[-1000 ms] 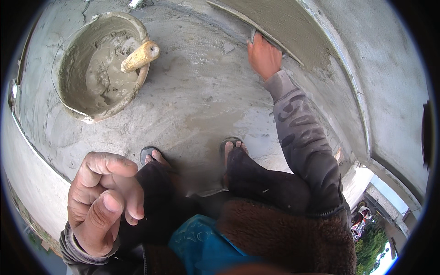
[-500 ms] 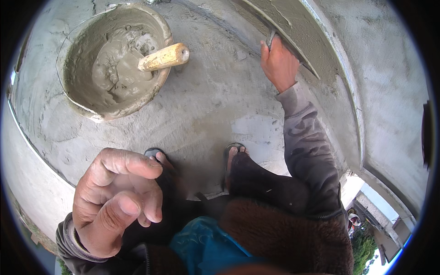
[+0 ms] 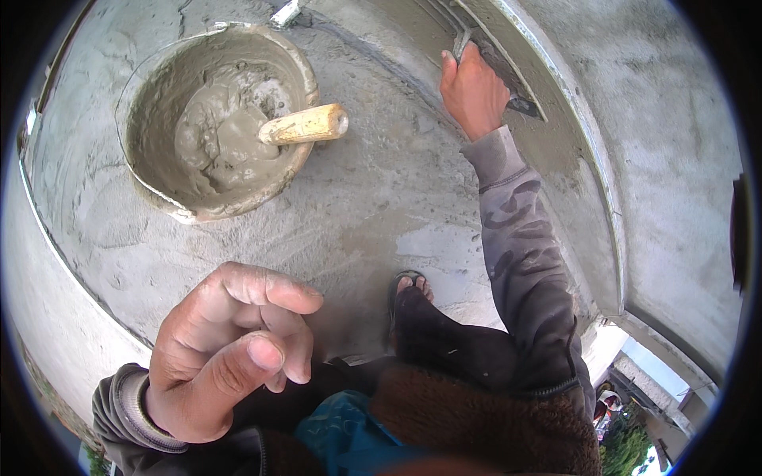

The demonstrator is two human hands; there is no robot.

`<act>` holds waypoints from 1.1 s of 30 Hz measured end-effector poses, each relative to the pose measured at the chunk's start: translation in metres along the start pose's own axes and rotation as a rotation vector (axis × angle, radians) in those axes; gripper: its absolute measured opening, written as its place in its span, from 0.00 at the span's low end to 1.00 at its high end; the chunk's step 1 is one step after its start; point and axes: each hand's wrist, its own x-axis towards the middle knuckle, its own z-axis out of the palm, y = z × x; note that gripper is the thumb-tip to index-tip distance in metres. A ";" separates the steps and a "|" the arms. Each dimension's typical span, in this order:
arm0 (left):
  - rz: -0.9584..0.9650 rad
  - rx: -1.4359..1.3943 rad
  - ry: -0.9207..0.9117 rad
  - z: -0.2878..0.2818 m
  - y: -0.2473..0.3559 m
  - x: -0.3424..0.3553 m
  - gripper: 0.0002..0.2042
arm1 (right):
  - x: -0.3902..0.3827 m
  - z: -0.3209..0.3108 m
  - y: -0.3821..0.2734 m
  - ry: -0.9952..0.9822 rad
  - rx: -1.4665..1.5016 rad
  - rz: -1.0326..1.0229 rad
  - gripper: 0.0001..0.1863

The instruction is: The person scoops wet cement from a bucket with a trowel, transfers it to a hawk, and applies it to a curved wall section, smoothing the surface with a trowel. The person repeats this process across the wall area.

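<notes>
My right hand [image 3: 476,91] is wrapped around the handle of a plastering trowel [image 3: 509,70]. Its long, narrow blade lies against a band of wet grey mortar [image 3: 565,131] on the low wall face at the right. My left hand [image 3: 238,341] hangs in the air at lower left, fingers loosely curled, thumb apart and nothing between them. Ahead of it stands a bucket [image 3: 308,75], its rim crusted with mortar. Inside is thick wet mortar [image 3: 210,139]. A tool with a pale wooden handle [image 3: 305,124] rests in it, the handle leaning over the right rim; its lower end is buried.
The rough cement floor [image 3: 349,190] has damp patches. A pale straight edge [image 3: 611,186] borders the mortar band, with a grey cement surface [image 3: 667,135] beyond. My sandalled foot [image 3: 409,287] stands near the middle. A small white object [image 3: 286,13] lies behind the bucket.
My right hand and the trowel have moved farther away and slightly left along the mortar band. My left hand has shifted right, its fingers still curled. The bucket sits slightly lower and more right in view.
</notes>
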 end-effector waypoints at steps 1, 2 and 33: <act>-0.004 0.002 -0.002 -0.001 0.000 0.000 0.17 | 0.000 -0.014 -0.001 0.030 0.008 0.012 0.14; -0.007 -0.010 0.002 -0.001 0.000 0.000 0.17 | -0.001 -0.025 0.002 0.103 0.040 0.023 0.14; 0.152 0.186 0.212 0.068 -0.017 0.011 0.21 | -0.156 -0.084 0.175 0.322 -0.090 0.039 0.17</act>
